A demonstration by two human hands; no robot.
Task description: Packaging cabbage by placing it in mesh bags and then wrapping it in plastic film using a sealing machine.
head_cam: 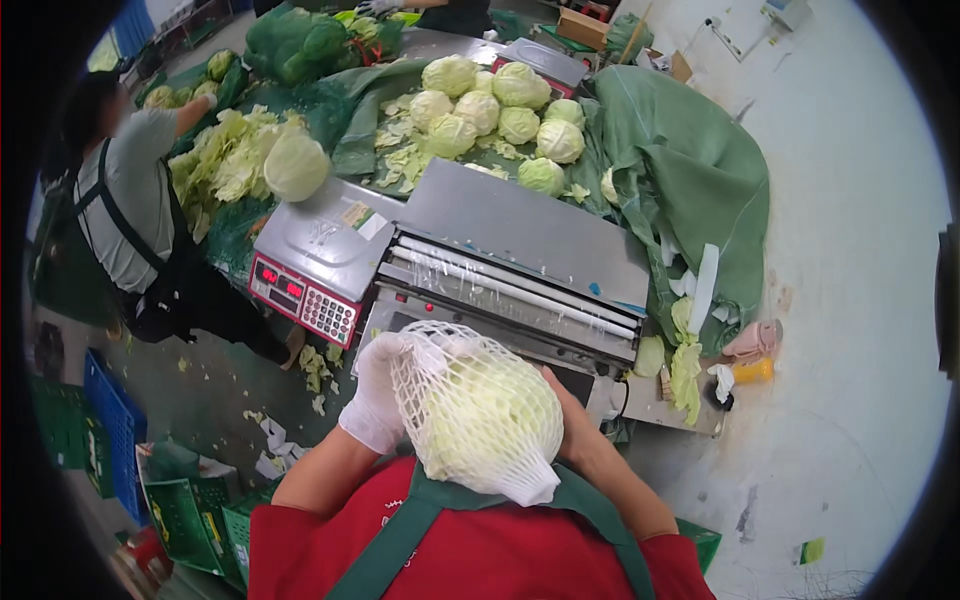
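Note:
A cabbage in a white foam net sleeve [487,412] is held up between my two hands, close to my chest. My left hand [379,390], in a white glove, grips the net and the cabbage at the left. Bare, my right hand [570,420] presses on the right side, its fingers partly hidden behind the cabbage. The tail of the net is bunched at the lower right. Beyond my hands stands a film wrapping machine [517,217] with rollers. At its left, a digital scale [322,232] with lit red digits bears a bare cabbage [296,166].
Several cabbages [480,112] lie on green cloth behind the machine. A co-worker [135,202] stands at the left near a heap of loose leaves [240,161]. Green crates [187,517] and a blue crate [112,435] are at lower left. A white wall [847,262] bounds the right.

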